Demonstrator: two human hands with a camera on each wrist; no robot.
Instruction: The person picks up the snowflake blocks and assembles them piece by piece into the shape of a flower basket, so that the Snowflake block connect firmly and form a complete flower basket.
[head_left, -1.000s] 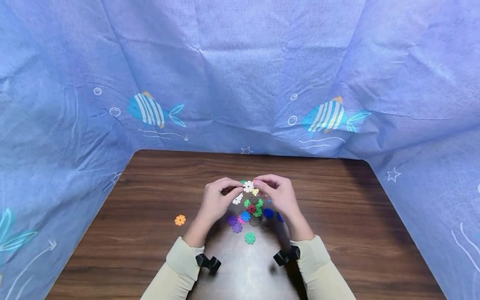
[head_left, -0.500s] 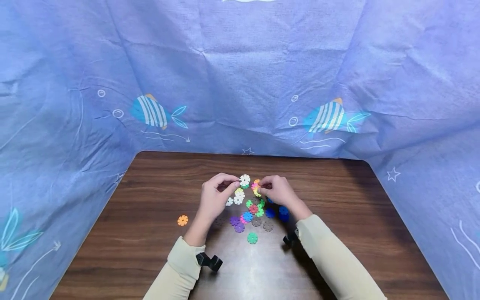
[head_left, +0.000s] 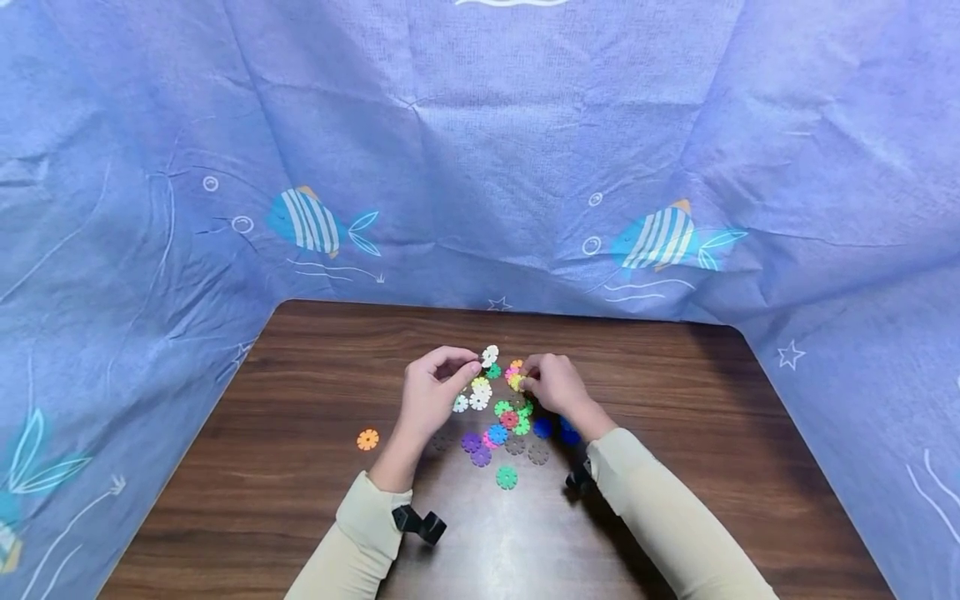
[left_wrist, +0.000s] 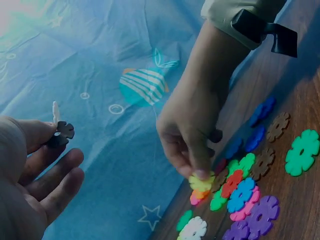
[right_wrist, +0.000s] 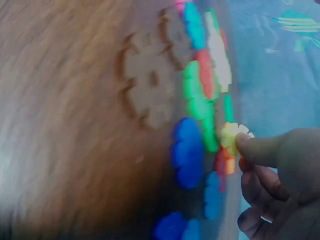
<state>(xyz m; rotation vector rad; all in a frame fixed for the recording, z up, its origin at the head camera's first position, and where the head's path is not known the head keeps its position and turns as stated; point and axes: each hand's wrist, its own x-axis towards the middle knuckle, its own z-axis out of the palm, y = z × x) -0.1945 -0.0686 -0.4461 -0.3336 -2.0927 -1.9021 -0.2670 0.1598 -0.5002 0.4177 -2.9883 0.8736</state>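
Note:
My left hand (head_left: 440,383) is raised over the far part of the pile. Thumb and index finger pinch a white notched snowflake disc (head_left: 490,357). In the left wrist view that white disc (left_wrist: 55,112) is seen edge-on, with a dark disc (left_wrist: 65,131) against it at the fingertips; the other fingers are loosely bent. To the right, my right hand (head_left: 557,384) reaches down to the pile and pinches a yellow snowflake disc (head_left: 517,382) between thumb and finger. Orange (right_wrist: 230,165) and pink discs lie right beside that yellow one.
Several loose discs cover the table's middle: white (head_left: 478,402), red (head_left: 509,419), purple (head_left: 481,456), blue (head_left: 542,428) and brown (head_left: 537,452). A green disc (head_left: 506,477) lies nearer me, an orange disc (head_left: 367,439) off left. A fish-printed cloth (head_left: 480,167) hangs behind the dark wooden table (head_left: 300,375).
My right hand has left the white disc and moved down to the pile, where it now pinches the yellow disc. The white disc stays in my left hand, shifted slightly and turned.

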